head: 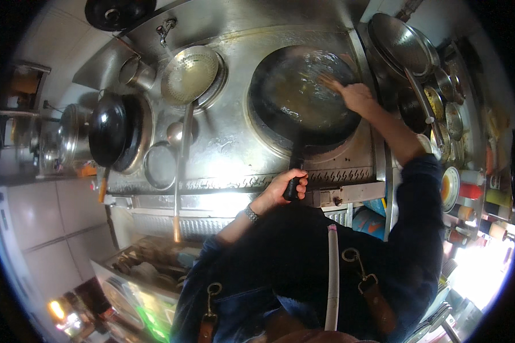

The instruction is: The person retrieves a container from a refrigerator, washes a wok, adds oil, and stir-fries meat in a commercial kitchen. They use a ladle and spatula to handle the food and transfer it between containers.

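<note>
My left hand (pixel 282 186) is wrapped around the black handle (pixel 298 160) of a large dark wok (pixel 266 115), which sits on the right burner of a steel range. Murky, shiny liquid (pixel 302 100) covers the wok's bottom. Over the wok's right side, my right hand (pixel 359 97) grips a brown tool (pixel 331 82) that looks like a bamboo wok brush. Its splayed end reaches towards the liquid and is blurred, so contact cannot be made out.
A perforated skimmer (pixel 191 75) lies left of the wok, under a tap (pixel 166 31), its long handle crossing the range's front edge. Farther left are a ladle (pixel 176 132), a ring (pixel 159 165) and another wok (pixel 107 130). Strainers (pixel 401 47) and seasoning bowls (pixel 433 103) line the right.
</note>
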A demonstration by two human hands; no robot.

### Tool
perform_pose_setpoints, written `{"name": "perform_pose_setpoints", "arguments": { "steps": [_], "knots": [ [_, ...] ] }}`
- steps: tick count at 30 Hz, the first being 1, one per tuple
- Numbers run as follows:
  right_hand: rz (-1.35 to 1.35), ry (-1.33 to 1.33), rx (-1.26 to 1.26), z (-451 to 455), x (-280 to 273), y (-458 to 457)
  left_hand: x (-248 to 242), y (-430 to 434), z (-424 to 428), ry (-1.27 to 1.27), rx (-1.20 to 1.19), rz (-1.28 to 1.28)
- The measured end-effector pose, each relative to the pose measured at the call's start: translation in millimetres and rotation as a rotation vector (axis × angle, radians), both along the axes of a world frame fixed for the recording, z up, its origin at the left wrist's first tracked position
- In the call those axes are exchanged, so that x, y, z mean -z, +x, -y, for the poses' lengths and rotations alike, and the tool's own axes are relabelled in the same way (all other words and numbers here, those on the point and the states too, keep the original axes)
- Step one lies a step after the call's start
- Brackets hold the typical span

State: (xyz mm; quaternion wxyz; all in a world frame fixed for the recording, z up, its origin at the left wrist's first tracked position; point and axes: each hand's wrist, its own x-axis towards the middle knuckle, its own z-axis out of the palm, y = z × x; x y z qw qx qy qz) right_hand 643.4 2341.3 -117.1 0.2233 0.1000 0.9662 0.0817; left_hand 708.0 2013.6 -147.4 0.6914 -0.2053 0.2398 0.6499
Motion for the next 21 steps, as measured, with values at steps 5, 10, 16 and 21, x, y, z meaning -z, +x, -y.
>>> {"name": "perform_pose_setpoints", "arguments": {
  "steps": [5, 10, 16, 21],
  "knots": [
    [-0.065, -0.525, 0.062, 83, 38, -7, 6, 4, 0, 0.029, -0.009, -0.001],
    [0.143, -0.843, 0.076, 98, -38, 73, 11, 9, 8, 0.116, -0.079, 0.008],
    [-0.154, -0.751, 0.324, 104, -78, 168, 3, 16, 29, 0.345, -0.058, 0.192],
    [-0.71, -1.078, 0.606, 133, -80, 237, -8, 19, 46, 0.432, -0.07, 0.265]
  ]
}}
